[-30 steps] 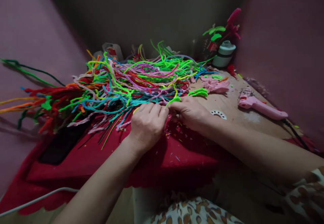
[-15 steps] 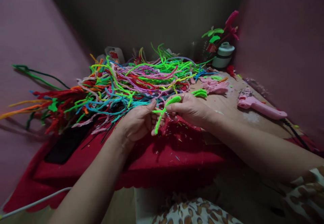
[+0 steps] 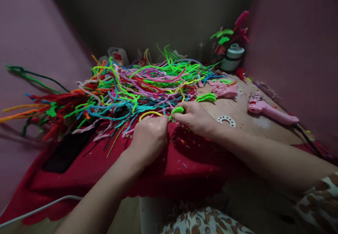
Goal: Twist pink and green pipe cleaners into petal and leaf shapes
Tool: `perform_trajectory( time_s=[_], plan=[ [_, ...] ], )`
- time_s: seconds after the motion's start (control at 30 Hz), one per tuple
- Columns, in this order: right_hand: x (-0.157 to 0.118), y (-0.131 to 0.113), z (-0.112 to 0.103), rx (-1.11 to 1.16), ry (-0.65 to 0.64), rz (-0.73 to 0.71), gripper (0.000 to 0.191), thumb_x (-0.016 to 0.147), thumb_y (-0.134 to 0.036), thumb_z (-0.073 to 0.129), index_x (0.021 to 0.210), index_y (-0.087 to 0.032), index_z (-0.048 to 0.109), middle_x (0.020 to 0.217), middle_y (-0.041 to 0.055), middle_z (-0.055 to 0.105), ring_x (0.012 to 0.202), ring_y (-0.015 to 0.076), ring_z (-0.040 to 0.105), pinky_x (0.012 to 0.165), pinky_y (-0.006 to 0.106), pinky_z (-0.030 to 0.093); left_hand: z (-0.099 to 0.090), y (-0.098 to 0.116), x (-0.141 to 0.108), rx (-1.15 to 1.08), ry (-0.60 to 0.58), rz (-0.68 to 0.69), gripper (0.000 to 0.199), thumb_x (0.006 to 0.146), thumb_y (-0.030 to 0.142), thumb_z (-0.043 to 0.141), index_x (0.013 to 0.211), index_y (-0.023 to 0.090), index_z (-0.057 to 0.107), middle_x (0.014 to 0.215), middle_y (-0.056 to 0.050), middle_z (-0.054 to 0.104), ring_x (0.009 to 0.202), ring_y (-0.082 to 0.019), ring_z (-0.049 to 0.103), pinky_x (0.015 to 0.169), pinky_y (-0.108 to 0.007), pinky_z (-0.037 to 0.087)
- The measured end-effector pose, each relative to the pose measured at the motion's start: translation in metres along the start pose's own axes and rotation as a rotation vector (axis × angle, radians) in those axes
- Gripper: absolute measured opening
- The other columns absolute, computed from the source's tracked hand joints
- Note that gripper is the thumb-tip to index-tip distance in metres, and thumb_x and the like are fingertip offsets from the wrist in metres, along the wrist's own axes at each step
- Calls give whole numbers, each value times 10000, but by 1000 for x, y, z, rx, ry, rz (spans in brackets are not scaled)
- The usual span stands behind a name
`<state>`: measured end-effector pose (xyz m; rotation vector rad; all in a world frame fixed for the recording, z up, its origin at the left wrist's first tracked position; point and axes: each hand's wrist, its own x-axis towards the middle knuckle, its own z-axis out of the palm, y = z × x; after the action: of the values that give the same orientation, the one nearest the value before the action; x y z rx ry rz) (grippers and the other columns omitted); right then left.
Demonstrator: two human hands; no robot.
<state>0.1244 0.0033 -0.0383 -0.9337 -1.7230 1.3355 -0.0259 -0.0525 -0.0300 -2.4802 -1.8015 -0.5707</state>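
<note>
In my right hand (image 3: pixel 194 116), thumb and fingers pinch a bright green pipe-cleaner piece (image 3: pixel 176 110) bent into a leaf-like loop. My left hand (image 3: pixel 151 131) is curled into a fist against the near end of that piece, back of the hand up. What its fingers hold is hidden. A smooth yellow curve (image 3: pixel 149 113) arches out just behind the left knuckles; I cannot tell whether it is held. Both hands are low over the red cloth (image 3: pixel 179 163), in front of a big heap of coloured pipe cleaners (image 3: pixel 155 80).
Right of my hands lie green loops (image 3: pixel 207 97), a pink bundle (image 3: pixel 224 89), a white curved piece with holes (image 3: pixel 226 121) and a pink glue gun (image 3: pixel 271 113) on a board (image 3: pixel 240 112). A dark phone (image 3: pixel 66 156) lies left. A pale jar (image 3: pixel 232 57) stands at the back.
My left hand has turned over from palm up to a fist and moved slightly right. The green piece is now mostly covered. The yellow curve and the white holed piece have come into view.
</note>
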Motion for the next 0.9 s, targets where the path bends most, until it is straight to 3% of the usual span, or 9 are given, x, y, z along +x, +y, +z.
perform_trajectory(
  time_s=[0.07, 0.13, 0.3, 0.43, 0.57, 0.63, 0.7, 0.83, 0.9],
  plan=[
    [-1, 1, 3, 75, 25, 108, 156, 658, -182, 545, 529, -163, 460, 430, -71, 395, 400, 58, 351, 408, 211, 229, 8, 6, -2, 394, 112, 112, 262, 819, 89, 354, 724, 125, 595, 618, -107, 594, 600, -231, 563, 620, -352, 404],
    [-1, 1, 5, 188, 26, 207, 202, 651, -169, 530, 486, -176, 414, 382, -68, 369, 358, 64, 330, 379, 223, 217, 15, 10, -3, 590, 173, 169, 272, 834, 81, 337, 741, 126, 589, 611, -105, 579, 586, -243, 556, 600, -354, 392],
    [3, 4, 6, 385, 98, 316, 244, 600, -116, 544, 436, -185, 378, 355, -74, 328, 332, 60, 298, 359, 229, 250, 19, 2, -2, 682, 253, 256, 270, 840, 96, 360, 726, 125, 603, 540, -71, 545, 522, -219, 531, 579, -335, 375],
    [7, 8, 5, 474, 115, 269, 226, 625, -146, 593, 472, -170, 429, 404, -73, 378, 359, 57, 324, 382, 227, 263, 9, -5, 3, 353, 192, 163, 255, 838, 164, 392, 760, 142, 635, 558, -49, 586, 525, -179, 531, 562, -293, 367],
    [7, 7, 1, 329, 116, -13, 79, 675, -213, 631, 649, -144, 602, 535, -50, 515, 480, 66, 423, 486, 220, 335, -12, -1, 11, -365, 75, -218, 316, 837, 330, 452, 593, 171, 575, 476, 16, 530, 441, -102, 458, 478, -219, 345],
    [8, 7, -1, 259, 128, -139, 93, 692, -226, 630, 726, -141, 648, 639, -29, 581, 584, 78, 486, 586, 229, 389, -20, 3, 15, -561, 0, -341, 355, 819, 341, 471, 513, 170, 530, 431, 26, 503, 401, -88, 428, 443, -209, 331],
    [9, 8, -2, 216, 143, -175, 129, 692, -225, 634, 780, -136, 666, 712, -8, 618, 652, 92, 522, 658, 248, 418, -23, 4, 17, -621, -34, -384, 367, 810, 328, 478, 481, 170, 514, 411, 28, 499, 387, -85, 424, 434, -206, 331],
    [13, 13, -3, 183, 181, -155, 273, 648, -189, 665, 914, -130, 661, 750, 3, 634, 656, 97, 534, 648, 250, 438, -17, 2, 16, -535, -24, -356, 384, 812, 336, 481, 466, 173, 512, 406, 30, 493, 406, -85, 441, 453, -202, 341],
    [13, 13, -3, 177, 167, -157, 203, 671, -200, 648, 860, -130, 671, 698, -6, 618, 616, 87, 514, 602, 233, 425, -14, 0, 14, -487, -3, -334, 376, 815, 340, 478, 479, 174, 514, 422, 34, 500, 419, -82, 445, 455, -197, 337]
  ],
)
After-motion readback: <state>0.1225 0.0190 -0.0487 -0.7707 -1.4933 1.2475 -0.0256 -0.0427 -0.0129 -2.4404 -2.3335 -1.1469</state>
